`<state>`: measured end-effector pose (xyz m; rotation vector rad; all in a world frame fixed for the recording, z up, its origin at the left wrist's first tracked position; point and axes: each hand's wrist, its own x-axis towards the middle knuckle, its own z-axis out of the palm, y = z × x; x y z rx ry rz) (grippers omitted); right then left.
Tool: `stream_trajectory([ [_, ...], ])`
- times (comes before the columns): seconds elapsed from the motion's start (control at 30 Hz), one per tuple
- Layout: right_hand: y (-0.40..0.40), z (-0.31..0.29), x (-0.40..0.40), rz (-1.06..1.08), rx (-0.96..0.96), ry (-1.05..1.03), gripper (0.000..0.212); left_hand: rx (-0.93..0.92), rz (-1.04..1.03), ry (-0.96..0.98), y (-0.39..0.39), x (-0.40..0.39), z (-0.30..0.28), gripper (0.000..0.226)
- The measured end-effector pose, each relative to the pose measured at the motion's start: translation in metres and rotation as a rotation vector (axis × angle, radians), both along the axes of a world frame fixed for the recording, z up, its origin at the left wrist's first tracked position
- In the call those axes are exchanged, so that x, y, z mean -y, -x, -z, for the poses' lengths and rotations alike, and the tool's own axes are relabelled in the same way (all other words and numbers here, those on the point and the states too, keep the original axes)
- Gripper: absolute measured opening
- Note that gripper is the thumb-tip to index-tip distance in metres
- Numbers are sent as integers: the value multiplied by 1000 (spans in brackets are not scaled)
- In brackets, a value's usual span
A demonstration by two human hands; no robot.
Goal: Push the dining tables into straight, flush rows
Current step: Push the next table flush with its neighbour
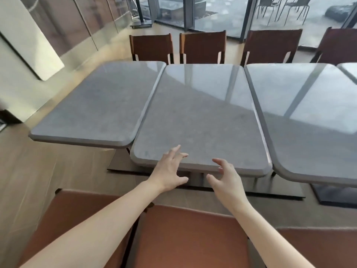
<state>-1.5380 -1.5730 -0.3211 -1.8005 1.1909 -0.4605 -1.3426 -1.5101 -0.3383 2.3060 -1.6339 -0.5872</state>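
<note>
Three grey stone-topped dining tables stand side by side. The middle table (201,113) juts nearer to me than the left table (100,105), whose near edge sits farther back. The right table (313,117) lies close alongside the middle one. My left hand (170,171) is spread at the middle table's near edge, fingertips over the top, thumb below the rim. My right hand (226,178) hovers open just in front of that same edge, fingers spread, holding nothing.
Brown chairs (202,47) line the far side of the tables. Orange-brown chair backs (189,238) stand right below my arms on the near side. Black table bases (270,192) sit on the wooden floor. Glass walls are behind; a fourth tabletop (349,70) shows at far right.
</note>
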Motion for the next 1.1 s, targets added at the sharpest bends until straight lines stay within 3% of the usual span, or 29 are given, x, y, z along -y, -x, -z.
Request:
stream_trajectory([
  [0.23,-42,59,57,-194,-262,163,75,153,36,-120,-39,30,64,92],
  [0.43,-71,111,107,-383,-638,372,126,361,156,-203,-71,70,98,126],
  [0.5,-72,131,120,-412,-710,448,132,462,230,-241,-87,84,108,130],
  [0.63,-71,157,126,-377,-705,591,132,459,263,-201,-107,90,132,128],
  [0.77,-69,161,126,-358,-698,631,131,523,287,-139,-111,88,142,127],
  [1.1,-68,162,120,-291,-678,702,137,474,253,-82,-111,83,141,120],
])
